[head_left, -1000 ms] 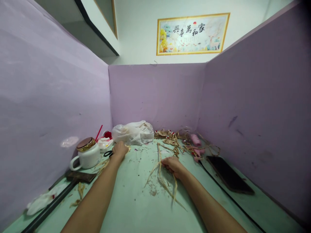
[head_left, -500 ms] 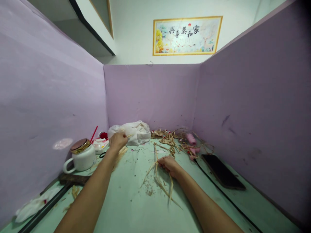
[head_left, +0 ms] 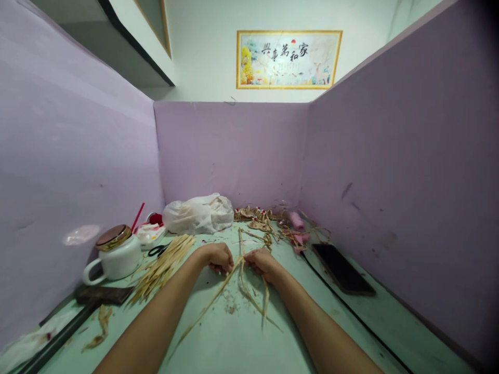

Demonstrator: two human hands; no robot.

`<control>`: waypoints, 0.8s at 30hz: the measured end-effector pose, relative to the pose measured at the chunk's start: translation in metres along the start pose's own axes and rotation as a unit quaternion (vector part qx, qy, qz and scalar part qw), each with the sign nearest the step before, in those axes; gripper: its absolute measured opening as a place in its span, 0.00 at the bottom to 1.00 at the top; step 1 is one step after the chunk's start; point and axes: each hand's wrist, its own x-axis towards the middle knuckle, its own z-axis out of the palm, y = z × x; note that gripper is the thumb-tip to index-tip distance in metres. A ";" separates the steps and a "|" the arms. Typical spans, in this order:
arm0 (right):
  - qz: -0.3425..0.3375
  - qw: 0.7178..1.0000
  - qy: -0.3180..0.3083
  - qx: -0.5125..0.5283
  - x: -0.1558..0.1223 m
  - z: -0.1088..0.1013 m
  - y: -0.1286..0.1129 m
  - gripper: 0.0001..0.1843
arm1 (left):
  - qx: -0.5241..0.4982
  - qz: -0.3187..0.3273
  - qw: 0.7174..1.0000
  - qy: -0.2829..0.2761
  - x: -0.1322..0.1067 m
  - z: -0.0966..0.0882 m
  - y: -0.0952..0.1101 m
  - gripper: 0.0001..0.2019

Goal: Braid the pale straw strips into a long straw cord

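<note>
Near the middle of the table, my right hand pinches a thin straw braid where its loose strands spread out toward me. Close beside it on the left, my left hand is closed, its fingertips on a long pale straw strip. That strip runs from the pinched spot down toward the front of the table. The braid's far end lies on the table, and my fingers hide the exact join. A bundle of cut straw strips lies left of my left hand.
Scissors, a lidded white mug and a dark-headed hammer-like tool sit at left. Behind are a white plastic bag and braided straw pieces. A pink spool, black cable and phone lie at right.
My left hand has come from near the plastic bag, right and toward me, to beside my right hand, bringing a straw strip. My right hand keeps its pinch. The view has turned slightly right.
</note>
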 end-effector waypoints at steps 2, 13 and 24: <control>-0.001 1.000 -0.004 0.001 0.000 0.000 0.000 0.08 | -0.036 0.021 0.999 0.030 0.001 -0.001 -0.001 0.07; -0.009 1.000 -0.009 -0.002 -0.003 0.000 -0.003 0.08 | -0.151 -0.050 0.981 0.108 0.020 0.012 -0.001 0.07; -0.011 1.000 -0.011 0.002 -0.007 0.000 -0.005 0.07 | -0.221 -0.108 0.969 0.016 0.020 0.015 0.008 0.11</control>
